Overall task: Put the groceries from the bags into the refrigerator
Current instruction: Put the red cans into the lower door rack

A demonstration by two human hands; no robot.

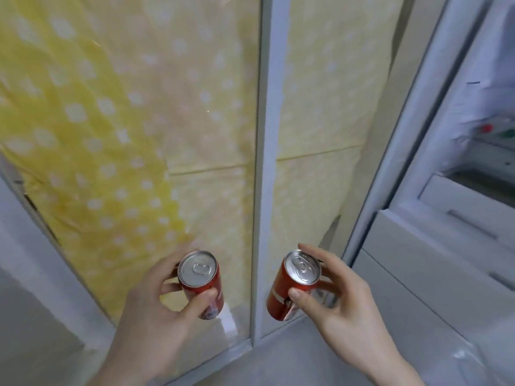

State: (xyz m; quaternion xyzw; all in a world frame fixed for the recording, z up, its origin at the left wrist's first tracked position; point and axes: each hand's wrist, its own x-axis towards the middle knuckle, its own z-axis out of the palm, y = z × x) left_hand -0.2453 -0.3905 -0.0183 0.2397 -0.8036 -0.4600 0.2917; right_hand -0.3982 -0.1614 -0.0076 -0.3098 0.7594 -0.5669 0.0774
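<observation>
Two red cans are up, lids skyward, left hand (150, 307) wrapped round one can (201, 282), right hand (342, 305) round the other (292, 285), probably paired to save trips to the open fridge (446, 207) just right.

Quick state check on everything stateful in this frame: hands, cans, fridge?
left hand: grips a can
left red can: sealed, tab down, held upright
right hand: grips the other can
right red can: sealed, held tilted
refrigerator: open, drawers shut
</observation>
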